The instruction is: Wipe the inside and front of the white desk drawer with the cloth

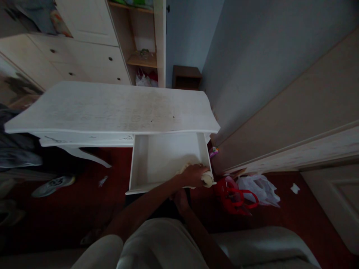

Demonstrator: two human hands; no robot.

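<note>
A white desk (106,106) with a scuffed, stained top stands in front of me, and its drawer (165,153) is pulled out, with nothing seen inside. My left hand (195,175) reaches across to the drawer's front right corner. It is closed on a pale cream cloth (207,179), which bunches over the front edge and the right side wall. Lower down, close to the outside of the drawer front, is my right hand (181,200). Its fingers look curled in the dim light, and what they grip is hidden.
A red bag (232,198) and a white plastic bag (259,188) lie on the floor to the right. A shoe (53,186) is at the left. Behind the desk stand a white cabinet (84,56) and a small brown box-like stand (186,76). A wall (252,74) runs along the right.
</note>
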